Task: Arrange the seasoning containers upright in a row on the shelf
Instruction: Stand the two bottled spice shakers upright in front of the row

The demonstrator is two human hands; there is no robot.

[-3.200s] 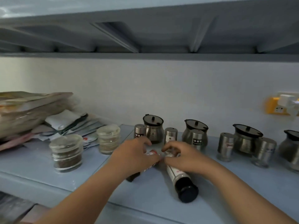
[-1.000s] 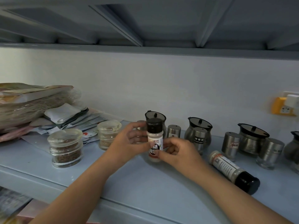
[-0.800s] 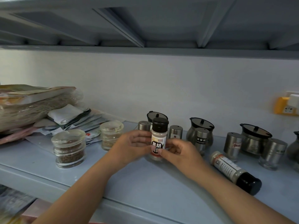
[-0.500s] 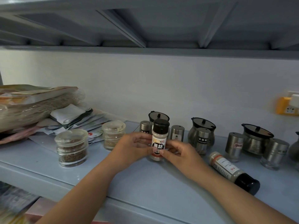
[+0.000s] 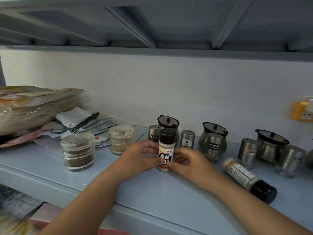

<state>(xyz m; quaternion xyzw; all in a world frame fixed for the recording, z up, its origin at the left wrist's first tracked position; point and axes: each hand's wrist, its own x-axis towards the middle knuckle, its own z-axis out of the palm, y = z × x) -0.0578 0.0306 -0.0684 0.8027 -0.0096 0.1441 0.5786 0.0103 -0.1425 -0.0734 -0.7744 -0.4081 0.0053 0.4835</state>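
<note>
A white pepper bottle [image 5: 166, 150] with a black cap stands upright on the pale blue shelf [image 5: 152, 192], its base touching the surface. My left hand [image 5: 140, 158] grips its left side and my right hand [image 5: 188, 161] its right side. A second black-capped bottle [image 5: 248, 178] lies on its side to the right, cap toward me. Behind stand steel shakers [image 5: 187, 139] and steel pots with dark lids [image 5: 213, 138]. Two glass jars [image 5: 77, 151] with spices stand at the left.
A pile of packets and wrapped bundles [image 5: 33, 109] fills the shelf's left end. Another shelf [image 5: 152, 51] hangs low overhead. A yellow wall socket [image 5: 302, 111] sits on the white wall at the right. The shelf's front edge runs below my forearms.
Both hands lifted a lying bottle, turned it upright and lowered it onto the shelf in front of the shakers. The other bottle now lies farther right.
</note>
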